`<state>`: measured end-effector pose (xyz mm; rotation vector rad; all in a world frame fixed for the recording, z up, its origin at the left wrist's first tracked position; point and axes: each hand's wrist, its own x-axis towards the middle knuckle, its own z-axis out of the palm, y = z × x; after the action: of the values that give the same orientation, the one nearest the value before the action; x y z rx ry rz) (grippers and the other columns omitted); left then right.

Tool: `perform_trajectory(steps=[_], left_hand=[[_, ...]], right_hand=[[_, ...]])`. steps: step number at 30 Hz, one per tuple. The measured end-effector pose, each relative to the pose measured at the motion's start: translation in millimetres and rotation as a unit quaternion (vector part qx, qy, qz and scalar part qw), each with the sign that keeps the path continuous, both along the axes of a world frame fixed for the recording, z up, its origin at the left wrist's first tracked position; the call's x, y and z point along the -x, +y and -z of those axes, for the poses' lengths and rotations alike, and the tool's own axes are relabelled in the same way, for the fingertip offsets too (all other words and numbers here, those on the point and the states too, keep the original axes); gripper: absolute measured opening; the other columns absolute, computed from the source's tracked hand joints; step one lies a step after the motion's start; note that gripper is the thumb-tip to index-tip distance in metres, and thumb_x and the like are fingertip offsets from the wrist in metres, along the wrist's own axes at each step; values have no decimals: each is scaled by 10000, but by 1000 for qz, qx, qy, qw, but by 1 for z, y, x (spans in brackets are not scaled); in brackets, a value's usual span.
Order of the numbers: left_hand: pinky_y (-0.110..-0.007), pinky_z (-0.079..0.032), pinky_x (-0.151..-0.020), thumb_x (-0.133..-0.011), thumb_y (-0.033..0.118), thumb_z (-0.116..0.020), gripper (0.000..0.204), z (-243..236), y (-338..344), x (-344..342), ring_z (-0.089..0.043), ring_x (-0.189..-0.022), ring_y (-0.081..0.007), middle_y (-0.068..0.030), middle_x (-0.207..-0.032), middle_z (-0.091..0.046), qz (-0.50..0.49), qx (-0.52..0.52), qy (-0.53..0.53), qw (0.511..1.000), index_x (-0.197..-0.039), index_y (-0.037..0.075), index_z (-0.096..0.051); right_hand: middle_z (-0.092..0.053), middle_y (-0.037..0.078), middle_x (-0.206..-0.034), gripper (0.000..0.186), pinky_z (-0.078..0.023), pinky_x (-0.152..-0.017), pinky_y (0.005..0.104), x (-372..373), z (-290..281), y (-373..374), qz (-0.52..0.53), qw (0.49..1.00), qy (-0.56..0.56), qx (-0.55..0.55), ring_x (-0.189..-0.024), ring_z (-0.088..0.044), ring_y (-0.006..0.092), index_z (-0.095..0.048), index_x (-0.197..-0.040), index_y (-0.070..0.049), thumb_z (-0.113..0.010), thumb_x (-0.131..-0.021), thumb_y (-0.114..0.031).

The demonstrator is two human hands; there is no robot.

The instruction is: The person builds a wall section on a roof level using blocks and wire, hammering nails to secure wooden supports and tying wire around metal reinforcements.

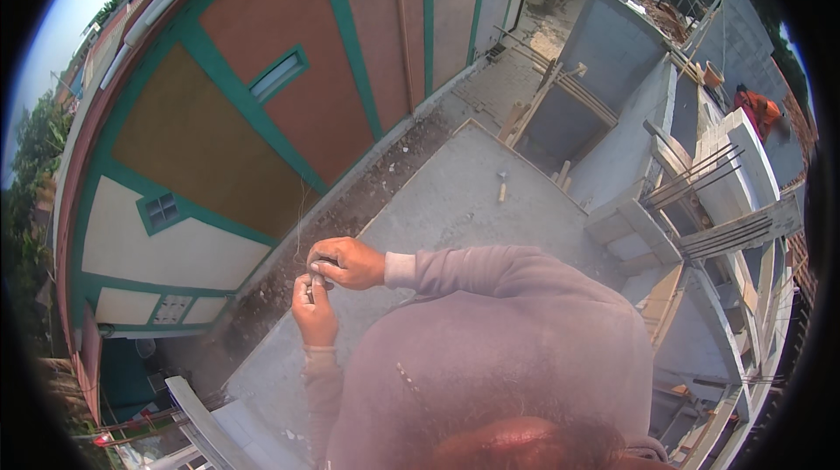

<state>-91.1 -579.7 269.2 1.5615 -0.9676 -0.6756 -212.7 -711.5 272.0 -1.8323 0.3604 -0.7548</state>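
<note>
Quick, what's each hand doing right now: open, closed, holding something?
Left hand: curled closed; whether it holds anything cannot be told.
Right hand: curled closed, up against the left; what it holds, if anything, is unclear.

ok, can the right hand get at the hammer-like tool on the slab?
Probably not from here: the right hand is up against the left hand, and the hammer-like tool lies on the grey slab, seemingly beyond arm's reach. No obstacle shows between them, though.

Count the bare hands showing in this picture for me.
2: the right hand left of centre, and the left hand just below it. Any on the distant person in orange can't be made out.
</note>
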Motion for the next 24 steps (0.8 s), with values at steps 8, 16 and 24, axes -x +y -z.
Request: perform_trajectory(steps=[8,16,24], left_hand=[[-245,-454,-702,-1054,160,-617,137,24,9,-15,-575,-791,-64,-39,-921,-677,-9,-19,-27,999,-1048,25,-636],[-166,-318,-476,-1054,110,-608,203,-6,8,-13,-469,-600,13,1,-942,-677,-24,46,291,955,-1237,21,-611],[-243,-477,-763,-1046,114,-666,121,11,-5,-18,-622,-878,-91,1,-1015,-676,38,80,92,992,-1145,44,-667]], right_hand=[[-722,114,-986,143,-473,-904,453,1,1,-6,94,989,-1,112,-963,-676,328,-688,-1020,-82,-648,-954,-202],[-709,115,-995,149,-488,-940,468,-4,11,2,-8,993,-33,114,-987,-662,329,-686,-1046,-70,-631,-929,-143],[-704,69,-968,151,-519,-875,426,-11,-7,1,9,993,-41,114,-953,-648,285,-691,-1073,-72,-669,-939,-138]])
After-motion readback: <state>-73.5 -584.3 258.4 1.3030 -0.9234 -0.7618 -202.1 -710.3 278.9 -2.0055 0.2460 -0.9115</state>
